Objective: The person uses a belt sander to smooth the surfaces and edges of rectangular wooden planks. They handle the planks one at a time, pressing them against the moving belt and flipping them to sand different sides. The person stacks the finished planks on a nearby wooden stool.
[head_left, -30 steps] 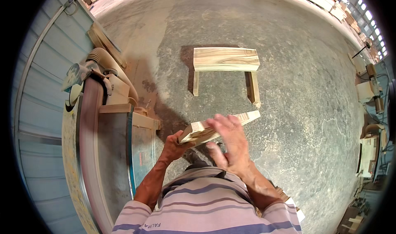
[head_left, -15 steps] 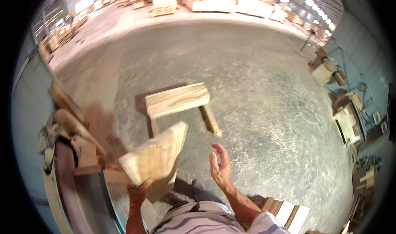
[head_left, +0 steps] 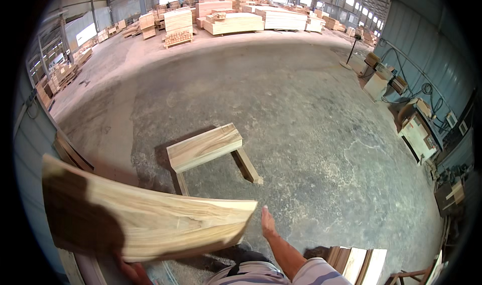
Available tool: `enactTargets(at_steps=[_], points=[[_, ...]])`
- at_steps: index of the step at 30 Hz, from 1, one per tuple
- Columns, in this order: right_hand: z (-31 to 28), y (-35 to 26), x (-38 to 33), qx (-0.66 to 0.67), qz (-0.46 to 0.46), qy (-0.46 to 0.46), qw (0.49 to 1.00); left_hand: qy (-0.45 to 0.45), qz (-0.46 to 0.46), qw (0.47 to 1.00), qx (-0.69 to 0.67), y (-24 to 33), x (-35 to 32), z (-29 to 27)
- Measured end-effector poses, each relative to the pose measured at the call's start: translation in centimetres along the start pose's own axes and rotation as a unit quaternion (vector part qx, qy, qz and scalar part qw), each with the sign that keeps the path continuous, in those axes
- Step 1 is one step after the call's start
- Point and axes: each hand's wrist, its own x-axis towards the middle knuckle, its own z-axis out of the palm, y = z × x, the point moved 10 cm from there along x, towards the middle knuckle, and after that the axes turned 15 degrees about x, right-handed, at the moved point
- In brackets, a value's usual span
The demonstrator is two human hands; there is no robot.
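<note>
Big change from a second ago: back then the pale flat wooden board with the dark stain at one end was low at the waist with both hands on it, now swung up and out to the left, filling the lower left of the view. Gripped from underneath by the left hand, fingers barely visible at the bottom edge. Right hand let go, hanging free with fingers straight and together, touching nothing. Looks like a one-handed carry now. Board itself: light streaky grain, slightly bowed, level-ish. Low wooden bench sits beyond on the concrete floor.
</note>
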Motion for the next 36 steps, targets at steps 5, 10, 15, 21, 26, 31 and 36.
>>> enactTargets(at_steps=[5, 10, 15, 21, 26, 31, 36], points=[[8.1, -5.9, -1.7, 0.292, 0.095, -0.107, 0.946, 0.074, -0.116, 0.99, -0.02, -4.5, -3.5, -3.2], [8.7, -7.5, -1.5, 0.197, 0.154, -0.216, 0.944, 0.131, -0.488, 0.726, -0.466, -5.9, -7.8, -0.1], [12.4, -13.4, -5.3, 0.133, 0.14, -0.364, 0.911, 0.126, -0.537, 0.671, -0.496, -7.2, -12.9, 3.7], [11.0, -12.9, -4.3, -0.06, 0.064, -0.357, 0.93, 0.211, -0.608, 0.625, -0.442, -8.5, -20.2, 2.6], [12.3, -10.9, -4.7, -0.124, 0.115, -0.271, 0.948, 0.265, -0.632, 0.59, -0.427, -10.2, -22.9, 1.7], [15.6, -8.5, -7.1, -0.118, 0.126, -0.333, 0.927, 0.287, -0.624, 0.615, -0.388, -14.3, -24.1, -0.4], [17.5, -6.3, -8.4, -0.074, 0.173, -0.315, 0.93, 0.229, -0.654, 0.615, -0.376, -12.3, -22.8, 1.5]])
